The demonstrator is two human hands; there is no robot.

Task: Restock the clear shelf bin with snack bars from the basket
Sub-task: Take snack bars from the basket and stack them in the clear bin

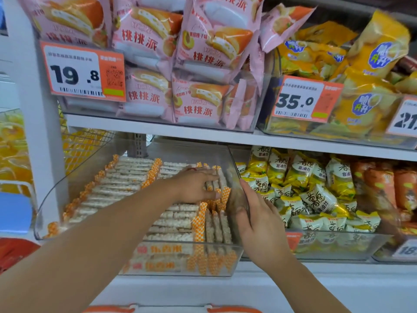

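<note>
Clear shelf bin (56,197): set on the lower shelf, at the left end of the row, its transparent front wall facing the camera. It is filled with snack bars (117,188) in clear wrappers with orange-and-white chequered ends. Most bars are laid flat in rows running left to right; a smaller group at the bin's right side is stood on edge, front to back.

Left hand (198,185): reached into the bin from the lower left, palm down, fingers extended and laid across the tops of the edge-standing bars near the right wall. The fingertips are seen bent slightly over those bars; whether any bar is actually gripped cannot be told.

Right hand (255,213): placed at the bin's right wall, fingers straight and pressed flat against the clear panel from outside, thumb side towards the camera. Nothing is held in it.

Basket (171,309): only an orange-and-white rim is shown at the bottom edge of the view, below the shelf; its contents are out of frame.

Neighbouring bin (338,245): just beside the first on the right, stocked with yellow-and-white pouches.

Upper shelf (158,128): two clear bins are carried, one with pink pastry packets (146,41), one with yellow bags (370,53). Price tags (83,72) reading 19.8 and 35.0 are fixed to their fronts.
</note>
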